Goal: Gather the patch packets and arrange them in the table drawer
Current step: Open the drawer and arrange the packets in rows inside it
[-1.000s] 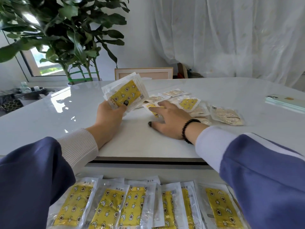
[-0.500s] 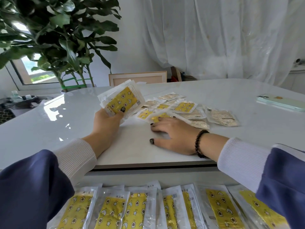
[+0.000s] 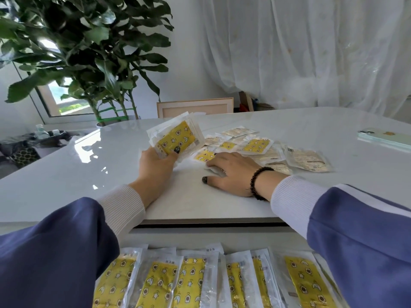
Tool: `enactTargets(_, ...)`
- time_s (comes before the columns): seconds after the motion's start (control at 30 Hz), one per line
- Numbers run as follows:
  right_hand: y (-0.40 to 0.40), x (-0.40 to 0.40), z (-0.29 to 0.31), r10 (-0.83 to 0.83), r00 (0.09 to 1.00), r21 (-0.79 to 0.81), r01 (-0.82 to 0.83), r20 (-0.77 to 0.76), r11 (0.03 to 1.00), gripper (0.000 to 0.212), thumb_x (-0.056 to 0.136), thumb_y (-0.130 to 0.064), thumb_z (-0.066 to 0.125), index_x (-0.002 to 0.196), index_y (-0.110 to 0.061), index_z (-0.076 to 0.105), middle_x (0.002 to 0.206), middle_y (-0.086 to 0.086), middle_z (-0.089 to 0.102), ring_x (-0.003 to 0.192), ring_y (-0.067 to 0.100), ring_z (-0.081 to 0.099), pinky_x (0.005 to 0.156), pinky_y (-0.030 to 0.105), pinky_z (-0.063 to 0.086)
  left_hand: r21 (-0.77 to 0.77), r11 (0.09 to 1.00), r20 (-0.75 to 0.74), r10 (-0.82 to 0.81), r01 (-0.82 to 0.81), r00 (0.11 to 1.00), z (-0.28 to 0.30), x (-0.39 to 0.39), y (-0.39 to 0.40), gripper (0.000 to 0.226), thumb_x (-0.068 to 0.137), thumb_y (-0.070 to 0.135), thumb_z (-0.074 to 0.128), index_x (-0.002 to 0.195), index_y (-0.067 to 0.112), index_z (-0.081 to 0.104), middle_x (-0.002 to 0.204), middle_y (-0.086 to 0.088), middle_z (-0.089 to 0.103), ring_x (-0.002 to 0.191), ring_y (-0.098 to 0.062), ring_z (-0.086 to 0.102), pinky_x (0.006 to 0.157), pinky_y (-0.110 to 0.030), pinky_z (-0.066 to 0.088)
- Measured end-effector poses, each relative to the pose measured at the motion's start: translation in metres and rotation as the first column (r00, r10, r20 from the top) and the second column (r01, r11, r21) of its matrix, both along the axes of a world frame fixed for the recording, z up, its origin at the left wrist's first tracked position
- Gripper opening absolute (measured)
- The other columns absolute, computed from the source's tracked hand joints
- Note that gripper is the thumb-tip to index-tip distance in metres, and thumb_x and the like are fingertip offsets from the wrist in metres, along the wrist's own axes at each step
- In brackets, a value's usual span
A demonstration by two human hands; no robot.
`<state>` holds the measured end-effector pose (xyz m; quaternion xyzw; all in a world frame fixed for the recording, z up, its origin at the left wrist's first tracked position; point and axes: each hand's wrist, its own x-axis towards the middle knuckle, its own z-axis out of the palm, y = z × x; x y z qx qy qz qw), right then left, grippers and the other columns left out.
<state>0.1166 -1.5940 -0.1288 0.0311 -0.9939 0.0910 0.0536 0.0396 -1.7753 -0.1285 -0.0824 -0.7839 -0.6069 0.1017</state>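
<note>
My left hand [image 3: 155, 162] grips an upright stack of patch packets [image 3: 178, 136], yellow printed side facing me, thumb across the front. My right hand [image 3: 231, 174] lies flat on the white table [image 3: 66, 174], fingers spread over the near edge of a loose pile of packets [image 3: 255, 147]; one clear packet sits under its fingers. Some loose packets show the yellow face, others the pale printed back [image 3: 308, 160]. Below the table edge the open drawer [image 3: 211, 235] holds a row of several packets [image 3: 191, 281] laid side by side.
A phone [image 3: 387, 137] lies at the table's right. A large potted plant [image 3: 89, 63] stands behind the table at the left, a framed panel [image 3: 195, 107] leans behind the far edge, and a white curtain [image 3: 311, 52] hangs behind.
My right hand has slid a little to the right along the front of the loose pile and stays flat. The stack in my left hand is held as before. The camera has shifted slightly.
</note>
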Motion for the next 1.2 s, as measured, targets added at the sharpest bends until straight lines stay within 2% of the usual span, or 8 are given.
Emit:
enactTargets(0.33,0.0,0.04,0.001,0.143,0.988,0.013,-0.142,-0.064,0.99,0.063,0.089,-0.059,0.044,0.144,-0.03,0.031,0.149,-0.011,0.034,0.135,0.013,0.031,0.113,0.035,0.027,0.063,0.997,0.036,-0.04,0.037,0.999,-0.001,-0.003,-0.001,0.03,0.088,0.016,0.065,0.119,0.016,0.065,0.107,0.001,0.069,0.097,-0.018,0.065,0.084,-0.031,0.051)
enactTargets(0.47,-0.001,0.051,-0.001,0.159,0.977,-0.288,-0.195,-0.144,0.938,0.042,0.099,-0.03,0.042,0.141,-0.029,0.041,0.131,-0.01,0.052,0.121,0.008,0.041,0.102,0.023,0.032,0.061,0.997,0.045,-0.057,0.054,0.997,-0.001,-0.003,0.0,0.032,0.089,0.016,0.064,0.121,0.017,0.063,0.108,0.003,0.068,0.099,-0.018,0.064,0.085,-0.03,0.051)
enactTargets(0.53,0.001,0.046,-0.002,0.105,0.976,-0.363,-0.17,-0.191,0.916,0.043,0.1,-0.021,0.04,0.142,-0.029,0.039,0.13,-0.003,0.053,0.122,0.013,0.042,0.104,0.027,0.033,0.057,0.996,0.06,-0.079,0.076,0.995,0.0,-0.002,0.0,0.033,0.089,0.016,0.064,0.122,0.018,0.063,0.111,0.003,0.069,0.1,-0.018,0.065,0.091,-0.035,0.052)
enactTargets(0.73,0.004,0.033,-0.004,-0.128,0.992,-0.196,0.124,-0.004,0.973,0.064,0.092,-0.047,0.046,0.148,-0.027,0.023,0.152,0.001,0.029,0.141,0.025,0.016,0.114,0.043,0.022,0.009,0.984,0.066,-0.177,0.176,0.982,0.001,0.006,0.004,0.021,0.095,0.016,0.057,0.115,0.021,0.062,0.091,0.014,0.065,0.085,-0.007,0.063,0.076,-0.028,0.053)
enactTargets(0.87,0.004,0.025,0.005,-0.095,0.993,-0.202,0.108,0.073,0.973,0.056,0.089,-0.044,0.052,0.142,-0.036,0.035,0.15,0.001,0.033,0.142,0.024,0.018,0.112,0.043,0.027,0.042,0.987,0.067,-0.158,0.156,0.985,0.001,0.007,0.002,0.022,0.096,0.018,0.056,0.117,0.02,0.063,0.103,0.005,0.069,0.096,-0.017,0.066,0.087,-0.037,0.054)
enactTargets(0.97,0.007,0.026,0.004,-0.037,0.995,-0.289,0.01,-0.091,0.957,0.054,0.085,-0.036,0.063,0.136,-0.033,0.046,0.14,-0.002,0.045,0.134,0.018,0.033,0.11,0.035,0.031,0.068,0.986,0.065,-0.155,0.151,0.986,0.003,0.006,0.002,0.017,0.095,0.019,0.056,0.11,0.024,0.063,0.108,0.001,0.069,0.099,-0.021,0.067,0.09,-0.041,0.054)
enactTargets(1.07,0.0,0.028,-0.002,0.128,0.926,-0.115,-0.179,-0.356,0.977,0.052,0.083,-0.029,0.068,0.132,-0.024,0.053,0.128,0.0,0.055,0.121,0.02,0.043,0.103,0.031,0.031,0.108,0.971,0.053,-0.219,0.213,0.974,0.003,0.006,0.003,0.013,0.095,0.016,0.058,0.1,0.026,0.064,0.098,0.007,0.07,0.092,-0.016,0.068,0.085,-0.038,0.056)
enactTargets(1.2,-0.011,0.021,0.0,0.085,0.944,-0.217,-0.16,-0.319,0.963,0.065,0.083,-0.036,0.068,0.14,-0.019,0.041,0.14,-0.002,0.048,0.13,0.018,0.037,0.109,0.034,0.031,0.212,0.946,0.061,-0.263,0.245,0.963,0.003,0.004,0.001,0.01,0.093,0.015,0.06,0.098,0.022,0.066,0.097,0.002,0.073,0.089,-0.019,0.071,0.081,-0.039,0.058)
